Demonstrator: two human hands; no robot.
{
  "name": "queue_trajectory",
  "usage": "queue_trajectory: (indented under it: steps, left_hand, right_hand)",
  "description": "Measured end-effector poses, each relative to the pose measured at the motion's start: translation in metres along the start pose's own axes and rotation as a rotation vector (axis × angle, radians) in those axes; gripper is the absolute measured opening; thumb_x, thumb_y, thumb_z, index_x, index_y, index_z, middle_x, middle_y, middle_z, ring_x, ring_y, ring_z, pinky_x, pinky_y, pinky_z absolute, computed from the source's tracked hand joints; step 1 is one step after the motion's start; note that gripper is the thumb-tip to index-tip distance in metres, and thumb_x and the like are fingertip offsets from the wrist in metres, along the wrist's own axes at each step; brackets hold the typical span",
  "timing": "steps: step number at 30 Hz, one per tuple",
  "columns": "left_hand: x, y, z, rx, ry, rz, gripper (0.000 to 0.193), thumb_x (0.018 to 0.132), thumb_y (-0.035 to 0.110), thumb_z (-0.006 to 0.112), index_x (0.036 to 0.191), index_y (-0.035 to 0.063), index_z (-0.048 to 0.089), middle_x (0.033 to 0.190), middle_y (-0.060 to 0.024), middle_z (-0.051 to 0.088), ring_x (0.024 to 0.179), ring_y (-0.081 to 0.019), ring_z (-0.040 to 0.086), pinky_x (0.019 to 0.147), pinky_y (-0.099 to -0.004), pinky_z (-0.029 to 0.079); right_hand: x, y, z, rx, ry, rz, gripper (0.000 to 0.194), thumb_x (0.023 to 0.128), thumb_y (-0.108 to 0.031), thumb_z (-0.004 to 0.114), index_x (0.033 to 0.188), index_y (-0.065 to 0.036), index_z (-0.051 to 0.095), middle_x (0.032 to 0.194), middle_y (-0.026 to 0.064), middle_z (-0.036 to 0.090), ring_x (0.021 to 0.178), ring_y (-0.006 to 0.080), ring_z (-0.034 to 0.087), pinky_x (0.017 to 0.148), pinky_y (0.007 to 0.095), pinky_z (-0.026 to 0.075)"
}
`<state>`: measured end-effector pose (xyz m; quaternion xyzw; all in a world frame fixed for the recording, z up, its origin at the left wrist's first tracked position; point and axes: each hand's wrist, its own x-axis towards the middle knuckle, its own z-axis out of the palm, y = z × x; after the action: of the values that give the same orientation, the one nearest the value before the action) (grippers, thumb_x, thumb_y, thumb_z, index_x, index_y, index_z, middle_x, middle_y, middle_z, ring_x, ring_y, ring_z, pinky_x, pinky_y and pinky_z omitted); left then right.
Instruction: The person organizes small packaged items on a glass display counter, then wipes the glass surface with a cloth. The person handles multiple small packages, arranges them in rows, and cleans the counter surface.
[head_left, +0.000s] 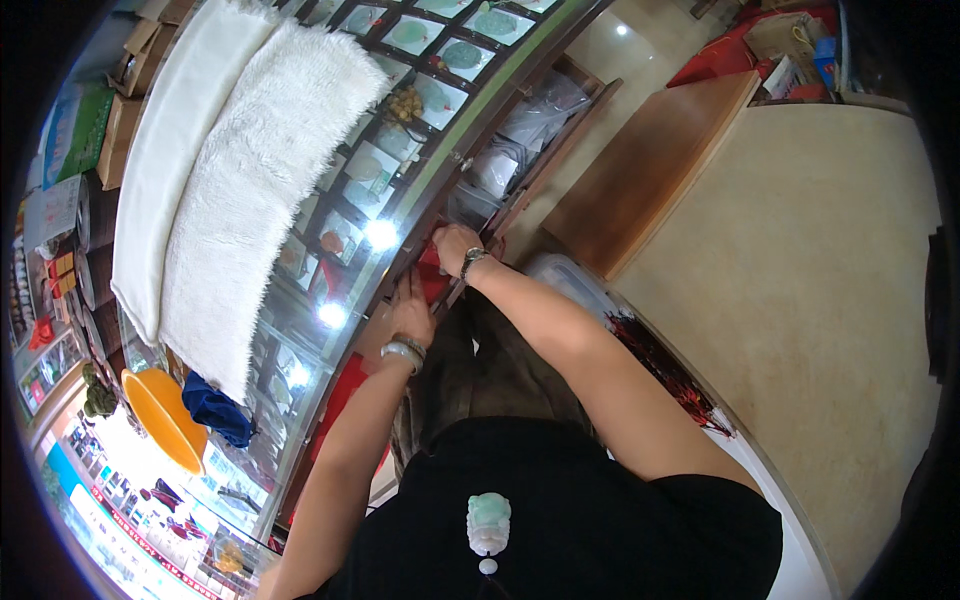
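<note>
An open drawer (517, 150) under the glass display case (450, 142) holds clear plastic bags (544, 112) and small white packets (495, 166). At its near end my right hand (456, 247) has its fingers curled at a red item (433, 274), perhaps a pouch or box; whether the fingers grip it I cannot tell. My left hand (411, 307), with bangles at the wrist, lies beside the same red item, fingers extended towards the drawer. The fingertips of both hands are partly hidden. Carved stone pendants (410, 31) lie in rows on white cards beneath the glass.
White fluffy cloth (262, 142) covers part of the glass top. An orange plastic basin (166, 420) and a dark blue cloth (217, 409) lie at the left. To the right are a wooden board (652, 165), a clear plastic bin (566, 281) and dark red tasselled cords (667, 375).
</note>
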<state>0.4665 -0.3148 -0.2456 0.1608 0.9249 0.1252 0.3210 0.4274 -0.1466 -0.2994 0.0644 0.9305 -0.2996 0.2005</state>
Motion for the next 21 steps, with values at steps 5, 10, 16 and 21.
queue_trajectory:
  steps: [5, 10, 16, 21]
  left_hand:
    - [0.014, -0.005, 0.012, 0.226, -0.021, -0.039, 0.089, 0.080, 0.020, 0.076, 0.153, -0.0047, 0.031, 0.152, -0.0228, 0.040, 0.137, -0.0408, 0.044, 0.117, -0.0484, 0.034]
    - [0.025, -0.003, 0.031, 0.213, 0.080, -0.120, 0.079, 0.078, 0.014, 0.075, 0.146, -0.0033, 0.038, 0.150, -0.0231, 0.041, 0.138, -0.0412, 0.042, 0.116, -0.0506, 0.033]
    - [0.026, -0.003, 0.027, 0.189, 0.122, -0.076, 0.076, 0.077, 0.014, 0.078, 0.141, -0.0018, 0.040, 0.146, -0.0247, 0.044, 0.137, -0.0414, 0.042, 0.115, -0.0494, 0.034]
    - [0.032, -0.009, 0.019, 0.083, -0.054, -0.124, 0.055, 0.085, 0.010, 0.068, 0.135, 0.0025, 0.047, 0.119, -0.0280, 0.064, 0.113, -0.0440, 0.062, 0.096, -0.0514, 0.050]
  right_hand:
    - [-0.008, 0.014, -0.009, 0.148, -0.032, 0.043, 0.018, 0.081, -0.015, 0.071, 0.092, -0.001, 0.072, 0.100, 0.0210, 0.073, 0.101, 0.0381, 0.068, 0.092, 0.0464, 0.054]
    - [-0.004, 0.017, -0.014, 0.145, -0.094, -0.001, 0.028, 0.081, -0.026, 0.078, 0.098, -0.005, 0.073, 0.103, 0.0183, 0.073, 0.105, 0.0353, 0.066, 0.093, 0.0457, 0.052]
    - [-0.009, -0.005, 0.007, -0.078, -0.168, 0.039, 0.022, 0.092, -0.018, 0.056, 0.097, -0.009, 0.075, 0.106, 0.0151, 0.074, 0.106, 0.0307, 0.069, 0.093, 0.0425, 0.053]
    - [-0.011, 0.006, 0.003, -0.092, -0.187, -0.053, 0.028, 0.092, -0.011, 0.048, 0.096, -0.007, 0.075, 0.105, 0.0172, 0.074, 0.103, 0.0343, 0.069, 0.092, 0.0459, 0.053]
